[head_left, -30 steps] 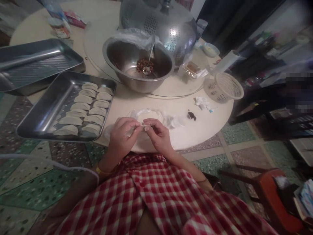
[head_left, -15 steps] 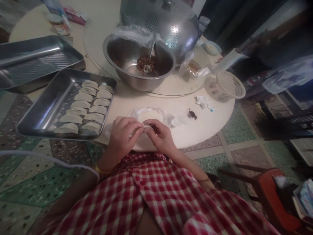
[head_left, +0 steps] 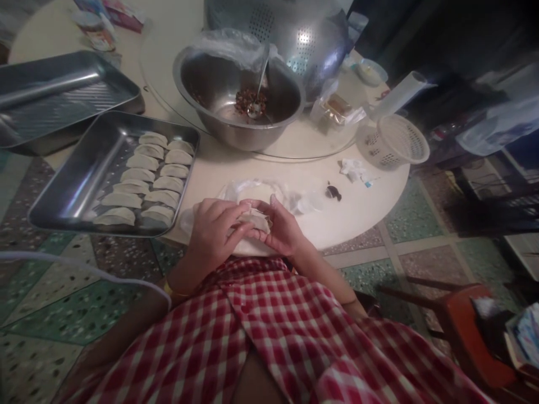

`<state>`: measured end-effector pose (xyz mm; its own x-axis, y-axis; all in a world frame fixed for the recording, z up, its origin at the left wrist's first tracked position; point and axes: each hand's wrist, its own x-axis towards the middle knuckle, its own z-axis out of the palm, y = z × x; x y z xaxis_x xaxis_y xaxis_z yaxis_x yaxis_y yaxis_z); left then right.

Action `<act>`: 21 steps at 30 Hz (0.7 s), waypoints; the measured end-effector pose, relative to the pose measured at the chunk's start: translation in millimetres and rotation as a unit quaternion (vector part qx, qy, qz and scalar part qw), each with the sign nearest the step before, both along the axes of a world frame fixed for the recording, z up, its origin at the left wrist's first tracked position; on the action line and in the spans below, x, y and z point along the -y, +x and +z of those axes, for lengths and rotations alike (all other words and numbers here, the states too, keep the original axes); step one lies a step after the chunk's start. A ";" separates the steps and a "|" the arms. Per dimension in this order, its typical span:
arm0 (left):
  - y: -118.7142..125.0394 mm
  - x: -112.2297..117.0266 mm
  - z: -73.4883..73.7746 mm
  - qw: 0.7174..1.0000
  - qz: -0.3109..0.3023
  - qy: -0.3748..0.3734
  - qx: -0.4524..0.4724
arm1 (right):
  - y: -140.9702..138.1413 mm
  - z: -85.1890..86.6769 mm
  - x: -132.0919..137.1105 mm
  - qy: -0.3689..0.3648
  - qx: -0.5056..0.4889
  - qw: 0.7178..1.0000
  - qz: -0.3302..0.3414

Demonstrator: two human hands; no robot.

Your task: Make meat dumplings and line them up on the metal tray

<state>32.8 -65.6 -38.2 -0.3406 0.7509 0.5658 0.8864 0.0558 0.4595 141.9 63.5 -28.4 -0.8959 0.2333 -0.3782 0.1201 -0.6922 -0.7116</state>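
Note:
A pale folded dumpling (head_left: 256, 220) rests between both hands at the near edge of the round table (head_left: 370, 207). My left hand (head_left: 213, 230) is curled over its left end, fingers pinching the seam. My right hand (head_left: 284, 227) cups it from the right and below. Just behind the hands lies a stack of round wrappers in clear plastic (head_left: 261, 191). To the left, a steel tray (head_left: 80, 179) holds two rows of several finished dumplings (head_left: 147, 182). Farther back stands a steel bowl (head_left: 202, 84) with reddish filling (head_left: 248, 101) and a spoon (head_left: 257, 95).
An empty second tray (head_left: 63, 95) sits at the far left. A metal colander (head_left: 295, 39), a white plastic basket (head_left: 393, 143), a roll of film (head_left: 400, 92) and small packets are at the back right. A red stool (head_left: 475, 325) stands on the tiled floor at right.
The dumpling has turned in my hands so its folded body now shows. My right hand has shifted from pinching the top to cupping it. The view tilted slightly.

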 end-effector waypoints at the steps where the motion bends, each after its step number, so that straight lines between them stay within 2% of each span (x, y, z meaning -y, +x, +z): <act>1: -1.1 1.1 -0.9 1.000 0.006 -0.006 -0.005 | 0.7 0.9 -0.1 -0.007 0.003 1.000 -0.006; 5: -4.8 4.3 -6.2 0.998 0.040 -0.042 -0.012 | 4.6 0.1 0.2 -0.026 -0.003 0.999 -0.021; 11: -5.1 5.7 -13.2 0.997 0.058 -0.042 0.001 | 7.1 -7.9 1.5 -0.013 -0.016 0.999 -0.045; 21: -4.8 6.1 -9.6 0.998 0.052 -0.045 -0.015 | 8.6 -10.9 2.0 0.001 -0.031 0.998 -0.046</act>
<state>28.0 -71.8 -47.7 -0.4036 0.7605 0.5087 0.8868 0.1881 0.4222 150.5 61.5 -39.3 -0.8925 0.3159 -0.3219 0.0121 -0.6967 -0.7173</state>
